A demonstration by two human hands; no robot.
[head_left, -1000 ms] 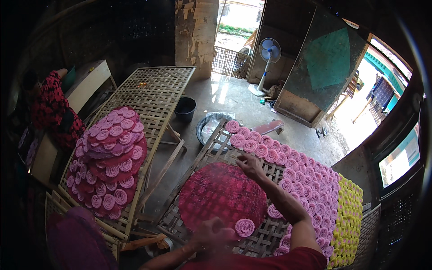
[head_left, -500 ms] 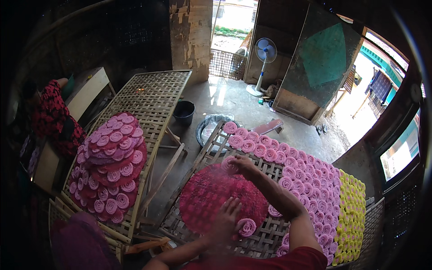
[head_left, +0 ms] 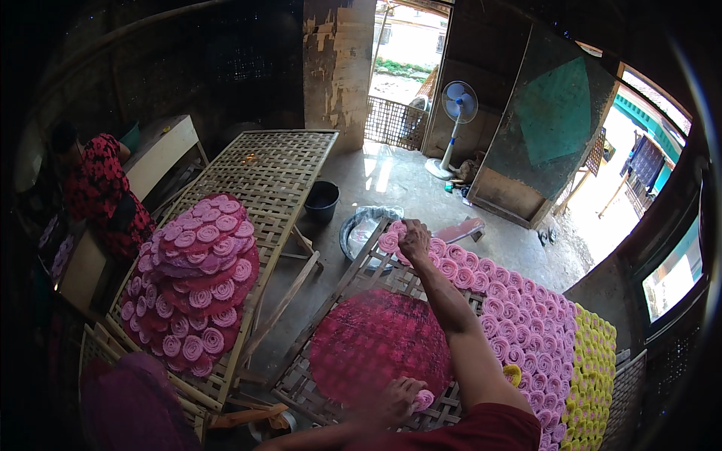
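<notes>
My right hand (head_left: 414, 242) reaches to the far left corner of a woven bamboo rack (head_left: 361, 263). Its fingers are closed downward over a pink swirled rosette among the pink rosettes (head_left: 449, 268) there; the fingers mostly hide that piece. Nearer to me, my left hand (head_left: 398, 400) has its fingers bent against another pink rosette (head_left: 426, 401), at the near right edge of a round dark-red sheet (head_left: 376, 342). The sheet lies flat on the rack, and the weave shows through it.
Yellow rosettes (head_left: 593, 376) cover the rack's right end; one yellow piece (head_left: 513, 375) lies beside my right arm. Left, a second bamboo rack (head_left: 263, 165) bears a pile of rosette-covered red sheets (head_left: 199, 278). Beyond are a bucket (head_left: 322, 203), a basin (head_left: 359, 225) and a person (head_left: 105, 180).
My right hand has moved with its rosette from over the red sheet to the far corner of the rack. My left hand has drawn back and closed at the near rosette. The view has shifted slightly.
</notes>
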